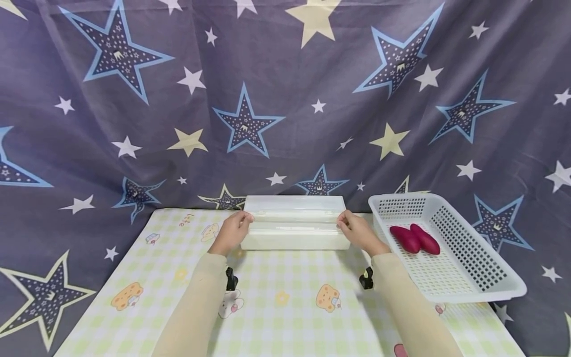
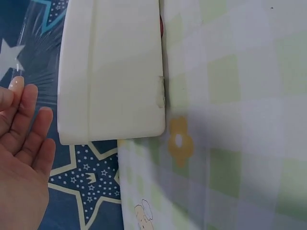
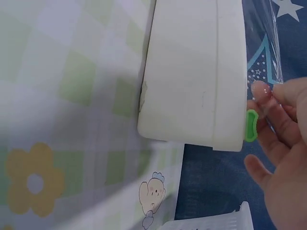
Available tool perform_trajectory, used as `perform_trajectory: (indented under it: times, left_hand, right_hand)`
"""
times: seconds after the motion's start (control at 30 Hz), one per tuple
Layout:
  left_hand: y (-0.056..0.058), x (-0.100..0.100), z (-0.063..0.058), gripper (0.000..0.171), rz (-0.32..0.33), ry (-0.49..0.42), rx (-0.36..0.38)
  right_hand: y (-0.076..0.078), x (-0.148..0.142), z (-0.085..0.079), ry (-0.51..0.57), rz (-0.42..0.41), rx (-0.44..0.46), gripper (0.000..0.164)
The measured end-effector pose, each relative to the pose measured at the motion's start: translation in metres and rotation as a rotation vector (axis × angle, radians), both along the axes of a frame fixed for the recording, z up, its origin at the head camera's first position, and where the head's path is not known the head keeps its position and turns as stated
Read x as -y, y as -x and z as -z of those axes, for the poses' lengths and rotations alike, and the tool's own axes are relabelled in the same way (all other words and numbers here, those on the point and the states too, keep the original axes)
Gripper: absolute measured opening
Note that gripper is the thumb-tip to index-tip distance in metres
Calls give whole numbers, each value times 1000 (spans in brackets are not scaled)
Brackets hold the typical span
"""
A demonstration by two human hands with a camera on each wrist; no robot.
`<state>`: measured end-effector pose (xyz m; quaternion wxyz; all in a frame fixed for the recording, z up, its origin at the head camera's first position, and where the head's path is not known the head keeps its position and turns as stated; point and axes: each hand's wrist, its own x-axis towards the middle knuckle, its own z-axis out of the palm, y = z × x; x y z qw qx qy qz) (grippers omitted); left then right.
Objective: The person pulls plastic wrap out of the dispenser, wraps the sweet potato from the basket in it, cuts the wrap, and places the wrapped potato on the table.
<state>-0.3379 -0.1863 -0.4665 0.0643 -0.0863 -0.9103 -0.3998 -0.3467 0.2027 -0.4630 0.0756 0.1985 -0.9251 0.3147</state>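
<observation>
A long white cling film dispenser box lies on the table with its lid raised at the back. Clear cling film stretches from the box toward both hands. My left hand, at the box's left end, pinches one corner of the film between thumb and forefinger. At the other end, my right hand pinches the film's opposite corner. A small green piece shows at the box's edge beside the right fingers. The box hides the roll in both wrist views.
To the right stands a white perforated plastic basket holding two purple-red sweet potatoes. A checked cloth with cartoon prints covers the table. Behind it hangs a dark star-patterned curtain.
</observation>
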Motion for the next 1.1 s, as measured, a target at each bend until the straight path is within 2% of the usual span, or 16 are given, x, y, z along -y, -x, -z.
perform_trajectory:
  times: [0.13,0.5,0.8,1.1]
  left_hand:
    - [-2,0,-2,31,-3,18,7]
    - [-5,0,-16,28,-13,4,-89]
    - [-10,-1,-24,27,2,-30,-157]
    - [-12,-1,-34,27,27,-114,-179]
  right_hand:
    - [0,0,2,20,11,-30,5]
    - [2,2,-5,101,-17,-143,5]
    - [-3,2,-12,145,-18,-148,4]
    - [-10,-3,-24,182,8,-129,9]
